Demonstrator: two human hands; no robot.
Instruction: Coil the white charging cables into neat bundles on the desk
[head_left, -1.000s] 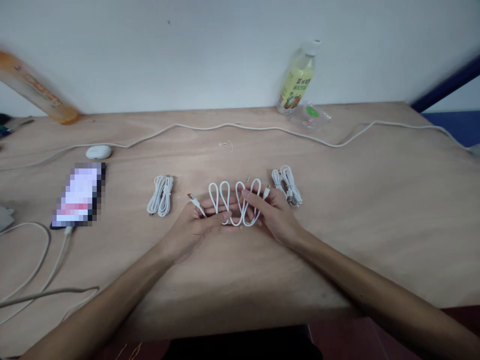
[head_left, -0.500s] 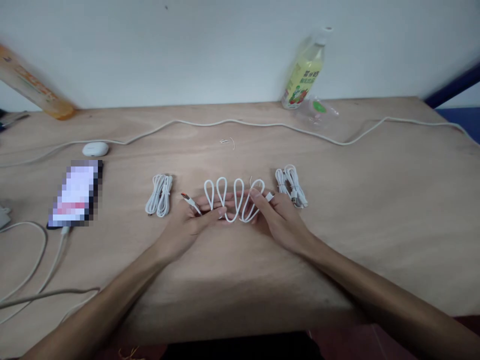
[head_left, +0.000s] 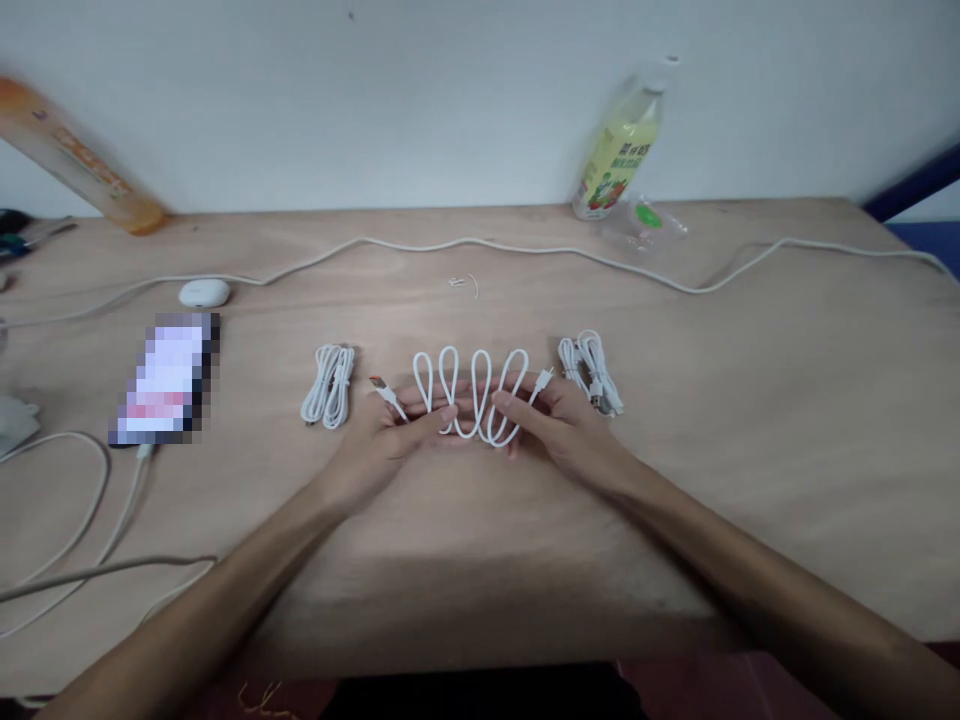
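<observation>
A white cable lies folded into several upright loops in the middle of the wooden table. My left hand pinches its left part, with the red-tipped plug sticking out at the left. My right hand pinches the right part, near the small white plug. A bundled white cable lies just left of my left hand. Another bundled white cable lies just right of my right hand.
A phone lies at the left with a cord plugged in. A white earbud case sits behind it. A long white cord snakes across the back. A drink bottle and clear wrapper stand by the wall.
The view has shifted slightly. Both hands stay on the looped cable, and my right hand has drawn the right loops a little closer to the others.
</observation>
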